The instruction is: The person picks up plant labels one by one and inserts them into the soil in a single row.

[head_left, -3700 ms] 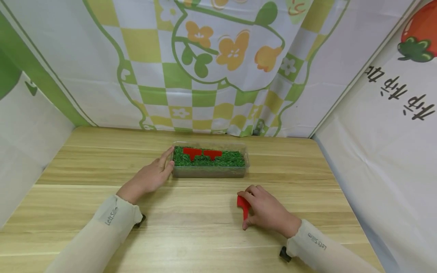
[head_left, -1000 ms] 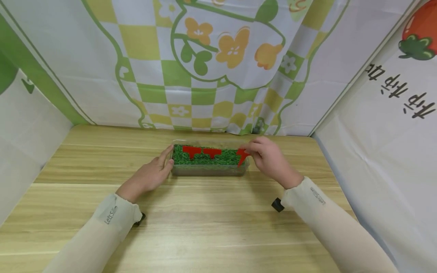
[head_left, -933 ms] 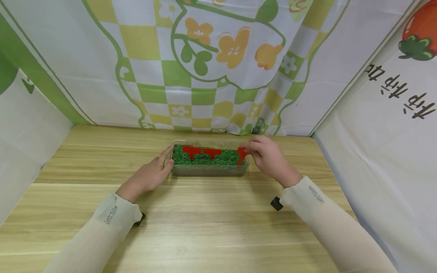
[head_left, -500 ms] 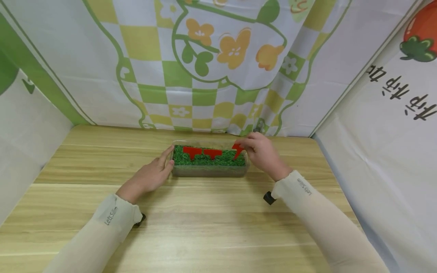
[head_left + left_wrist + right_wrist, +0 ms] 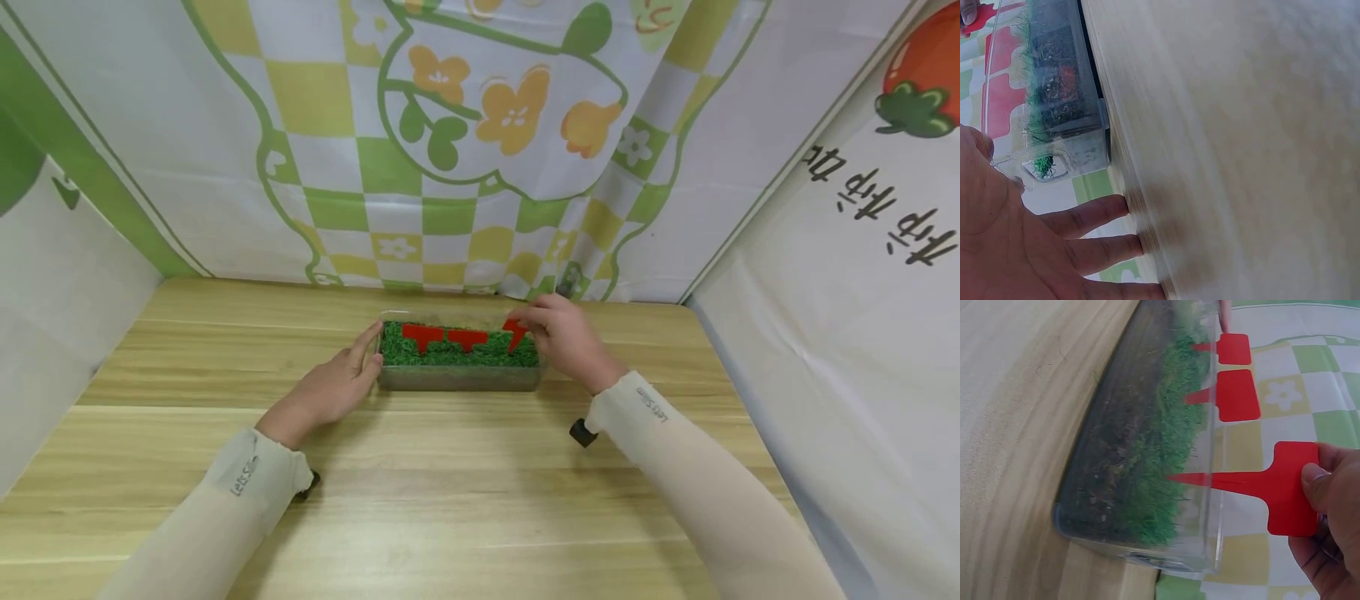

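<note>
My right hand (image 5: 566, 337) pinches a red T-shaped plant label (image 5: 1291, 487) by its wide head. The label's pointed stem angles down to the grass at the right part of a clear plastic box (image 5: 457, 380); in the right wrist view its tip meets the green blades (image 5: 1166, 456). Two more red plant labels, a left one (image 5: 423, 335) and a middle one (image 5: 467, 337), stand upright in the grass. My left hand (image 5: 330, 390) touches the box's left end with thumb and index finger, its other fingers straight and spread against the table in the left wrist view.
The box, with dark soil (image 5: 1107, 444) under the grass, stands on a wooden table (image 5: 450, 483) near its back edge. Behind hangs a checkered, flower-printed cloth (image 5: 420, 200). White printed sheets line both sides.
My right hand has carried the plant label from the table up to the box, then shifted it left over the grass. My left hand has stayed at the box's left end.
</note>
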A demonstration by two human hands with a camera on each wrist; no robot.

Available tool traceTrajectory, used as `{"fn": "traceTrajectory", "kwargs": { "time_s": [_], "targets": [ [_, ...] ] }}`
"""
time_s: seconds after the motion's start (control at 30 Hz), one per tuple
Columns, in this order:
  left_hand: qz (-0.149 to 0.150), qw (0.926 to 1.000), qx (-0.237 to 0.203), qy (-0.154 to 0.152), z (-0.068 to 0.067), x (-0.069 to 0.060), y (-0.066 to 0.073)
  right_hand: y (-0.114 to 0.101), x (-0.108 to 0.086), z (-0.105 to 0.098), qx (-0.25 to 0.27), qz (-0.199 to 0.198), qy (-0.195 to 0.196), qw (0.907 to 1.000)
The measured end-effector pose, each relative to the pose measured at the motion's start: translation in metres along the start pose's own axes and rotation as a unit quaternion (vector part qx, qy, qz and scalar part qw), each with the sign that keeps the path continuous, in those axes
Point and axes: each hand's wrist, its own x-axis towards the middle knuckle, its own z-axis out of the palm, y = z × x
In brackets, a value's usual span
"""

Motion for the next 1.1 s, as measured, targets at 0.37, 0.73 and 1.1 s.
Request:
{"fn": "traceTrajectory", "kwargs": {
  "time_s": [0.37, 0.73, 1.1],
  "targets": [
    [-0.003, 1.0000, 0.002, 0.002, 0.002, 0.001, -0.003, 0.006, 0.003, 0.014, -0.014, -0.014, -0.018, 0.9997],
    [-0.003, 1.0000, -0.001, -0.001, 0.002, 0.001, -0.002, 0.008, 0.004, 0.020, -0.030, 0.004, -0.040, 0.9987],
    [-0.004, 1.0000, 0.001, -0.003, 0.001, 0.000, 0.001, 0.003, 0.005, 0.024, -0.034, -0.018, -0.041, 0.9984]
  ]
}}
